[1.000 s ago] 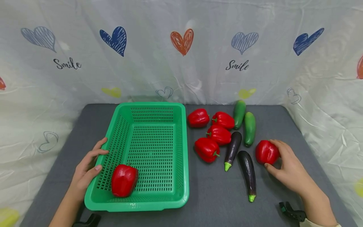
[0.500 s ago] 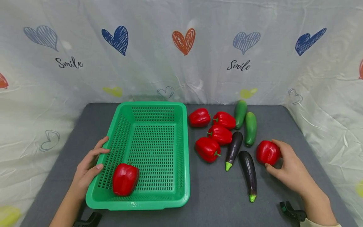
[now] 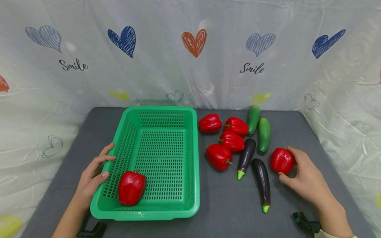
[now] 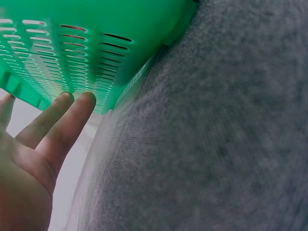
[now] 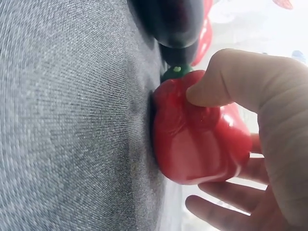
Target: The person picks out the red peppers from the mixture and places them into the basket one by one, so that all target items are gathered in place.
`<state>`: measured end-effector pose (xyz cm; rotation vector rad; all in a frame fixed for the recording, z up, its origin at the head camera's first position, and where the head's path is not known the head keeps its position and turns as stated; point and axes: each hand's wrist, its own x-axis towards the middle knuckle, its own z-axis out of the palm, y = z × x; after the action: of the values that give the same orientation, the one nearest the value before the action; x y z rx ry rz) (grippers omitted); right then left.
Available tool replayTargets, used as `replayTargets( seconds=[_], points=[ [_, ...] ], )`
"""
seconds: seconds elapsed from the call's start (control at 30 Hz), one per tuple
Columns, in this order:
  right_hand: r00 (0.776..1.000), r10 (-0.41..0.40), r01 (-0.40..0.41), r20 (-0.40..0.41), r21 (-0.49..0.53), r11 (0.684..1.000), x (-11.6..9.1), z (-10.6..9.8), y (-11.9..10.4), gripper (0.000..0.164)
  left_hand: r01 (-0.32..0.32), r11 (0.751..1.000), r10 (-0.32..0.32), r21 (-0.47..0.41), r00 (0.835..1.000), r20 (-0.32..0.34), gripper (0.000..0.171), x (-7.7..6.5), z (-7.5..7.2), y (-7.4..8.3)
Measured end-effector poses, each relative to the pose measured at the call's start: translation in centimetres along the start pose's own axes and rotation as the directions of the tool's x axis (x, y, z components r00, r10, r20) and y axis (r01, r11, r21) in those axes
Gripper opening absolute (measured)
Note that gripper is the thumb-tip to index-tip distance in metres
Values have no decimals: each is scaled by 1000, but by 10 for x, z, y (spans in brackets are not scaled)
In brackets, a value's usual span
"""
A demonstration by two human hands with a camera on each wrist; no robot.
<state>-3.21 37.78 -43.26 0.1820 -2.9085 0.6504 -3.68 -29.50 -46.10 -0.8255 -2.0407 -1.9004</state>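
In the head view my right hand (image 3: 306,175) holds a red bell pepper (image 3: 281,161) at the table's right side, thumb at its near side and a finger over the far side. The right wrist view shows the thumb pressed on this pepper (image 5: 197,139), which sits close against the grey cloth. My left hand (image 3: 90,178) holds the left rim of a green slotted basket (image 3: 194,185), thumb and two fingertips over the edge. From the left wrist, other fingers (image 4: 67,130) extend along the basket's outer wall. One red bell pepper (image 3: 132,188) lies inside the basket's near left corner.
Several red bell peppers (image 3: 218,157) lie right of the basket. Two eggplants (image 3: 262,181) lie between them and my right hand, with two green cucumbers (image 3: 264,135) behind. A white curtain (image 3: 154,72) printed with hearts hangs behind the grey table (image 3: 226,201).
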Motion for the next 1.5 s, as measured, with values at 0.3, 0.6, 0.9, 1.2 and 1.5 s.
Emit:
replayTargets(
  seconds=[0.3, 0.6, 0.9, 1.2, 1.5],
  points=[
    [1000, 4, -5, -30, -42, 999, -2, 0, -3, 93, -15, 1000, 15, -3, 1000, 6, 44, 0, -1, -1],
    [997, -2, -4, -77, -78, 997, -2, -1, -3, 88, -7, 1000, 7, 2, 1000, 6, 44, 0, 0, -2],
    [987, 10, -26, -157, -98, 995, 0, -2, -3, 85, -18, 1000, 18, 7, 1000, 11, 44, 0, -1, -1],
    [976, 38, -56, -214, -79, 995, 2, -5, -9, 86, -3, 1000, 3, 4, 1000, 1, 43, -1, -1, -2],
    [975, 5, -23, -223, -80, 997, 9, -6, -18, 84, -17, 1000, 17, 3, 1000, 8, 43, -1, -1, -2]
  ],
)
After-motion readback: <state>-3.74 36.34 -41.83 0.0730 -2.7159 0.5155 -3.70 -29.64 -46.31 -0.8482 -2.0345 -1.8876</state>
